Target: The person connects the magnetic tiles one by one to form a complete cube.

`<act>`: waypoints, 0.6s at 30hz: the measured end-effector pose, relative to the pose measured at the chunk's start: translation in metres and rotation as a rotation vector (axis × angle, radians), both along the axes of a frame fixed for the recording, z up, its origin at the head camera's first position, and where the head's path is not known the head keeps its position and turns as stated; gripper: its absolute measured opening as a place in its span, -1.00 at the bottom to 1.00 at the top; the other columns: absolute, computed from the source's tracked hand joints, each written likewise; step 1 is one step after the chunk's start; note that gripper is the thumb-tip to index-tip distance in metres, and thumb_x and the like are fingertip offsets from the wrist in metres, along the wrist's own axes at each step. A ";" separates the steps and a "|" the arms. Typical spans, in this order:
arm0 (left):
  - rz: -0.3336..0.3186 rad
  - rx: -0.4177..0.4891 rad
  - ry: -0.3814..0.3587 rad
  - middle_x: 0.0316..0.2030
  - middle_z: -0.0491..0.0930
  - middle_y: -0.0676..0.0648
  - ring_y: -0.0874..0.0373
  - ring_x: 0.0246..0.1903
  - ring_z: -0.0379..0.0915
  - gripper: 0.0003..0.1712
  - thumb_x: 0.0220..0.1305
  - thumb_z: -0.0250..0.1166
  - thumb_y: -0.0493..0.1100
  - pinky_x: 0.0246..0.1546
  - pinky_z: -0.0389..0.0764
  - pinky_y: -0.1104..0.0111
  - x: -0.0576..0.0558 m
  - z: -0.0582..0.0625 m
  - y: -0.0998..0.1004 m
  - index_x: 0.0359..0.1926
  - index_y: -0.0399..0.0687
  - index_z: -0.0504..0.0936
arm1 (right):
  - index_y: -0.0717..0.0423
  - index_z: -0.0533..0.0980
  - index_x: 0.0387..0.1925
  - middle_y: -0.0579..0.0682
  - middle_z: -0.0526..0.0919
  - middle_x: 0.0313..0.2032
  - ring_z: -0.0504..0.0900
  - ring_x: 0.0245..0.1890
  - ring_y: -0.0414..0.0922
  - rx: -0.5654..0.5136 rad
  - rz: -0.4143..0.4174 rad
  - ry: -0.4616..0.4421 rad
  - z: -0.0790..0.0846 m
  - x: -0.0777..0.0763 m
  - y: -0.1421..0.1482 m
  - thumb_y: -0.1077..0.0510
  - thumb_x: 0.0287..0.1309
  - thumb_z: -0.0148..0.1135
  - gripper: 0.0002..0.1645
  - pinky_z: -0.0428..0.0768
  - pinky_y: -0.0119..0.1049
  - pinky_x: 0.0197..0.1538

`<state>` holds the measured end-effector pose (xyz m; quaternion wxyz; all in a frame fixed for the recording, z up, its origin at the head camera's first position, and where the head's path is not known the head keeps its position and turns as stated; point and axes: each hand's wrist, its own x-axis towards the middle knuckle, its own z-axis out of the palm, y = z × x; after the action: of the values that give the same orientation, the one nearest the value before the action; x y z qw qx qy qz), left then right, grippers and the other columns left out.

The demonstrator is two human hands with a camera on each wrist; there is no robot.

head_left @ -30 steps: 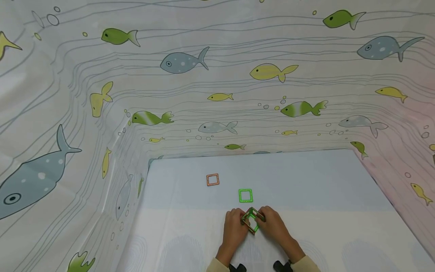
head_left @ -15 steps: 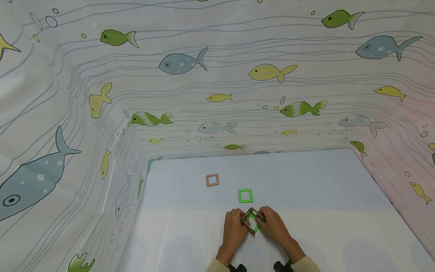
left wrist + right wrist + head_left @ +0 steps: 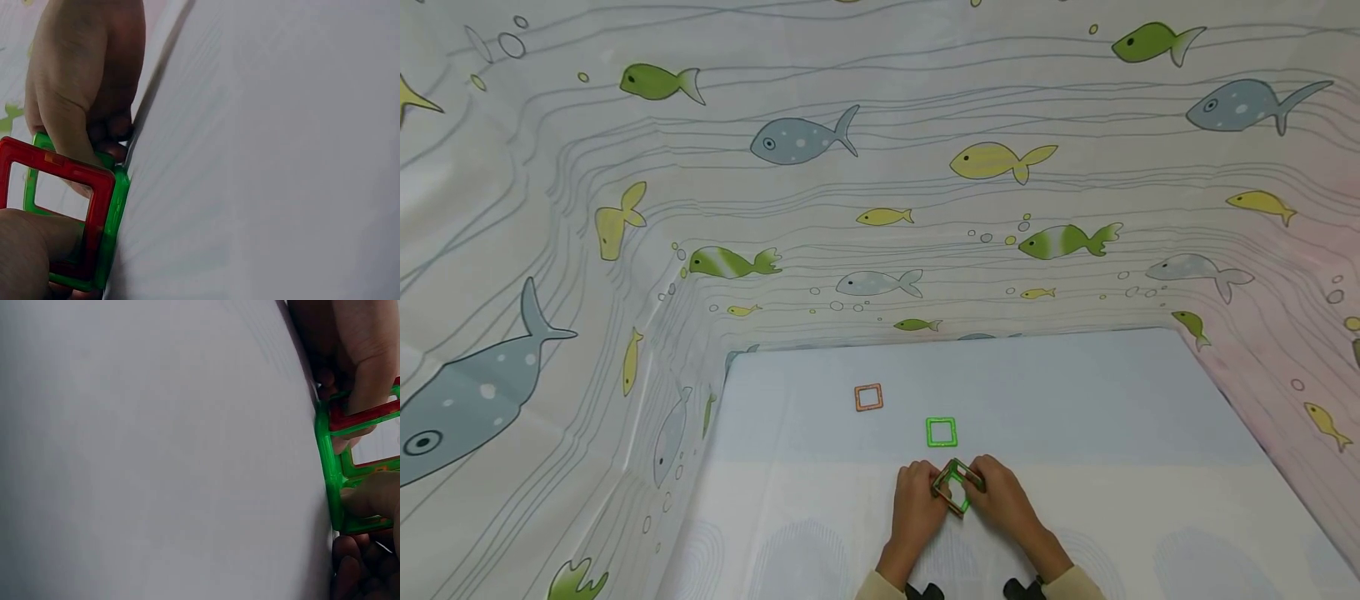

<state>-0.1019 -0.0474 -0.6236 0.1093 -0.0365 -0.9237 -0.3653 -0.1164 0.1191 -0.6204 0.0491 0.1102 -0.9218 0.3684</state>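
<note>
Red and green square magnetic tiles, hollow in the middle, stand joined as a small box (image 3: pixel 967 503) on the table. My left hand (image 3: pixel 918 502) pinches its left side, while my right hand (image 3: pixel 1000 497) grips the right side. Seen from the left wrist, a red tile (image 3: pixel 100 212) stands upright along the edge of a green tile (image 3: pixel 117 212). From the right wrist, a green tile (image 3: pixel 328 469) lies flat against the tabletop under the upright ones. Fingers of both hands cover parts of the box.
Beyond the hands, a loose green square tile (image 3: pixel 942 444) lies flat on the white table (image 3: pixel 1075 400). Farther back and to the left is an orange square tile (image 3: pixel 858 398). Fish-printed cloth (image 3: pixel 820 192) rises behind the table and along its sides.
</note>
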 end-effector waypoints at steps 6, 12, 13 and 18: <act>0.004 -0.002 0.011 -0.49 0.48 0.13 0.28 -0.42 0.25 -0.81 -0.02 0.42 -0.27 -0.39 0.30 0.48 0.000 0.000 0.000 -0.41 0.05 0.58 | 0.00 0.46 -0.50 -0.22 0.34 -0.55 0.23 -0.56 -0.36 -0.013 0.010 -0.002 0.000 -0.001 0.001 0.33 0.01 0.46 -0.69 0.25 -0.44 -0.48; 0.007 -0.003 0.008 -0.50 0.48 0.13 0.27 -0.42 0.27 -0.82 -0.03 0.42 -0.27 -0.39 0.30 0.47 -0.001 0.001 0.000 -0.42 0.05 0.58 | -0.02 0.42 -0.51 -0.21 0.31 -0.54 0.22 -0.55 -0.35 -0.023 0.022 -0.027 0.001 -0.002 0.001 0.33 0.05 0.44 -0.67 0.23 -0.43 -0.46; 0.008 -0.004 0.007 -0.50 0.48 0.13 0.27 -0.42 0.26 -0.82 -0.03 0.42 -0.27 -0.39 0.30 0.47 -0.001 0.000 0.000 -0.42 0.05 0.58 | -0.02 0.42 -0.51 -0.21 0.31 -0.54 0.22 -0.55 -0.35 -0.023 0.021 -0.026 0.001 -0.002 0.001 0.33 0.05 0.44 -0.67 0.23 -0.43 -0.46; 0.009 -0.008 0.016 -0.50 0.48 0.13 0.28 -0.44 0.24 -0.81 -0.02 0.42 -0.27 -0.40 0.29 0.48 0.000 -0.001 0.001 -0.41 0.05 0.58 | -0.03 0.43 -0.51 -0.23 0.32 -0.54 0.22 -0.55 -0.36 -0.029 0.017 0.005 -0.001 0.000 0.001 0.33 0.02 0.46 -0.66 0.24 -0.44 -0.47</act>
<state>-0.1021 -0.0464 -0.6241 0.1180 -0.0357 -0.9245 -0.3607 -0.1168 0.1206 -0.6217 0.0502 0.1181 -0.9154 0.3816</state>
